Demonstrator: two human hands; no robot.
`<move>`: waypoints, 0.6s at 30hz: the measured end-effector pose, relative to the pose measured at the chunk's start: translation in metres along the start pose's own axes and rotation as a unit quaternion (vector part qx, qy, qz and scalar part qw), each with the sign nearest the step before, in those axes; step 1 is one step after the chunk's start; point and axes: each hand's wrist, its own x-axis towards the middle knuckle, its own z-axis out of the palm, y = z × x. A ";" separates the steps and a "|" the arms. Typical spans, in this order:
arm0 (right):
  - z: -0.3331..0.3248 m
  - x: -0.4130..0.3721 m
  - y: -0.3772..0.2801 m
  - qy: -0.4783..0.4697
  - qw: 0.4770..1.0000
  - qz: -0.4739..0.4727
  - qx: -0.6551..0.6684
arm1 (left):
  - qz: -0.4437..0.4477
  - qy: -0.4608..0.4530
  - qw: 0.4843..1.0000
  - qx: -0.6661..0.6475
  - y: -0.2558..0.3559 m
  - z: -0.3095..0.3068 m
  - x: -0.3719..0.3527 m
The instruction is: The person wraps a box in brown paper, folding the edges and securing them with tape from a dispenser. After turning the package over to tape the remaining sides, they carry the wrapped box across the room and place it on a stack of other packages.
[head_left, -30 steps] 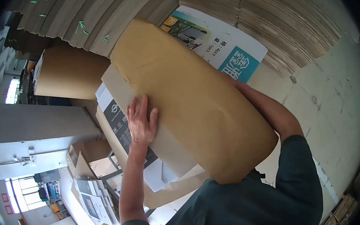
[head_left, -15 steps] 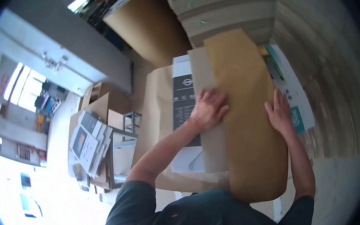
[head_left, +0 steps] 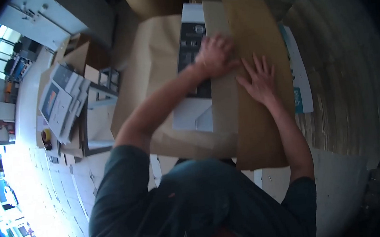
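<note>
1. The left hand (head_left: 215,56) is over the grey-brown cardboard strip (head_left: 224,106), fingers bent and blurred; whether they grip anything, I cannot tell.
2. The right hand (head_left: 262,83) rests on the brown kraft paper flap (head_left: 259,130), fingers spread wide, holding nothing; the flap lies along the strip's right side.
3. Left of the strip, a black-and-white printed panel (head_left: 192,114) lies on a lighter kraft sheet (head_left: 152,54); a white-and-teal printed panel (head_left: 302,81) shows beyond the flap.
</note>
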 end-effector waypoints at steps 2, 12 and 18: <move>0.005 -0.001 0.005 0.030 0.999 -0.009 0.012 | -0.047 -0.037 0.996 0.062 -0.005 -0.018 -0.009; 0.001 -0.005 0.004 0.009 1.000 -0.008 -0.004 | -0.059 -0.143 0.987 0.044 -0.017 -0.025 -0.020; -0.007 -0.003 0.001 0.012 1.000 -0.007 -0.001 | -0.053 -0.133 0.989 0.038 -0.022 -0.023 -0.020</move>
